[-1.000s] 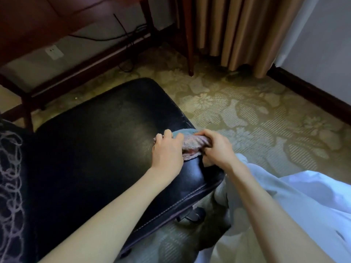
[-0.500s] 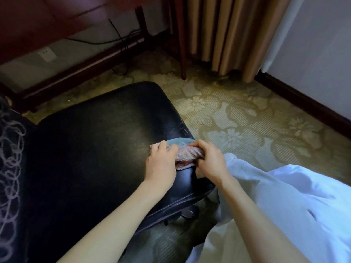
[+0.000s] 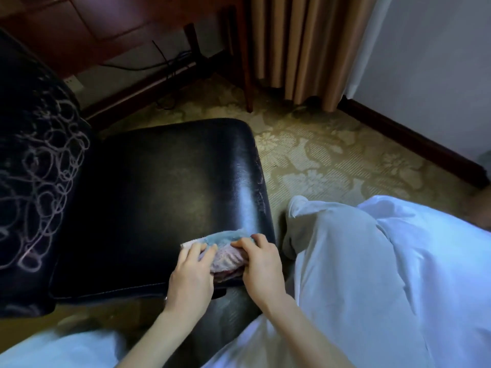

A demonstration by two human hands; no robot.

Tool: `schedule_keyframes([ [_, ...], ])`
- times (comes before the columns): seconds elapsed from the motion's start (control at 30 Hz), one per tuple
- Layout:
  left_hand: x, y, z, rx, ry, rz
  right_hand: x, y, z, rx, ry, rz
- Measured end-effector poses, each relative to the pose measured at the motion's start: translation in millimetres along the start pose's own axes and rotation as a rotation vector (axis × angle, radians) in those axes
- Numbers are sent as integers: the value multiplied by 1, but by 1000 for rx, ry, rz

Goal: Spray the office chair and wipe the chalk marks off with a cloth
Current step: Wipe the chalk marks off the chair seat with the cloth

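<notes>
- While both hands bear on it, the cloth (image 3: pixel 225 247) lies bunched at about 5 o'clock on the seat (image 3: pixel 159 187) of the office chair (image 3: pixel 127 261), just inside the seat's near right corner. It is blue on top and pinkish underneath.
- Left hand (image 3: pixel 192 278): clamped on the 8 o'clock side of the cloth, fingers curled over the fabric and knuckles up.
- Right hand (image 3: pixel 261 269): clamped on the 4 o'clock side, fingers curled over the fold. The two hands sit close together, with a strip of cloth showing between them.
- Seat surface is black leather with a dull sheen down the middle. Scuffing shows along its 3 o'clock edge.
- Chalk marks (image 3: pixel 39 181): pale looping scribbles on the backrest (image 3: pixel 24 96), at 9 o'clock in view and well apart from the cloth.
- White garment (image 3: pixel 385 274) covers the person's legs from 3 to 5 o'clock, just beside the seat's right edge.
- Floral carpet (image 3: pixel 332 160) lies around the chair from 12 to 3 o'clock.
- Dark wood desk (image 3: pixel 106 27) stands at 11 o'clock, with cables (image 3: pixel 164 62) hanging beneath it.
- Tan curtain (image 3: pixel 300 49) hangs at 12 to 1 o'clock. A pale wall (image 3: pixel 438 62) with a dark baseboard (image 3: pixel 411 139) is at 2 o'clock.
</notes>
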State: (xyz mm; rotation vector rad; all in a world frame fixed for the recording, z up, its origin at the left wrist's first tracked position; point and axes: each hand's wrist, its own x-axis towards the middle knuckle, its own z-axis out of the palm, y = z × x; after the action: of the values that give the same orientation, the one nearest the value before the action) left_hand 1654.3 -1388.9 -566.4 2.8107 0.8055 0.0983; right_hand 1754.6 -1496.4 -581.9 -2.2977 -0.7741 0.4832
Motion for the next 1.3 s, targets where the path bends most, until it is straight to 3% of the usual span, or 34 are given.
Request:
schedule_keyframes([
  [0.4,-9,-11,-5,15,-4,13,-16,-15,12,43,-9,49],
  [0.5,-2,-10,-5,4,-17,6,-8,-18,15,54,134,66],
  [0.73,47,6,4,-36,-32,72,29,7,14,166,279,147],
  [1.07,79,20,9,91,-145,366,29,24,4,237,174,365],
  [1.3,120,23,17,121,-72,311,71,33,2,340,263,361],
])
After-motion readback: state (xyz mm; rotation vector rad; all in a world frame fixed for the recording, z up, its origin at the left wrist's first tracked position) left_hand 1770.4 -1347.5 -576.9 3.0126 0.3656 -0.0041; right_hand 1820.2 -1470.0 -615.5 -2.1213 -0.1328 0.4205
